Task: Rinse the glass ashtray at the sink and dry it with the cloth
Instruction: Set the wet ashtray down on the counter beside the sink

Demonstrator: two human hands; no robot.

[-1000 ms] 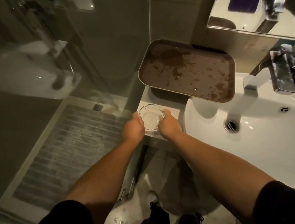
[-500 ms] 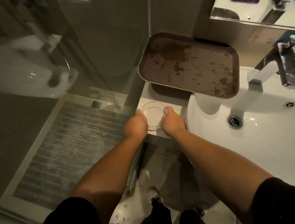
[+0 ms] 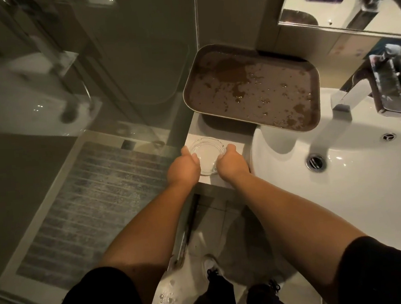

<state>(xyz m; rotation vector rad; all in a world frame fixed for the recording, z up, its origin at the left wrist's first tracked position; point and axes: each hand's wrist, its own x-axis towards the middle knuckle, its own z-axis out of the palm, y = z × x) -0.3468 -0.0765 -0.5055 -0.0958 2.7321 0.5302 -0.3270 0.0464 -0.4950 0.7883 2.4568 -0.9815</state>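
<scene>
Glass ashtray (image 3: pixel 206 156) between both hands, mouth up, round so no long axis. Left hand (image 3: pixel 183 168) fingers curled onto left rim, right hand (image 3: pixel 231 163) fingers curled onto right rim; both clamped on glass. Underneath, white ledge (image 3: pixel 238 146); lifted or resting, cannot tell. Beyond fingertips, wet brown tray (image 3: pixel 252 89). Right of right hand, white sink (image 3: pixel 341 188); faucet (image 3: pixel 348 94) over basin. Left, shower glass, grey mat (image 3: pixel 90 203).
</scene>
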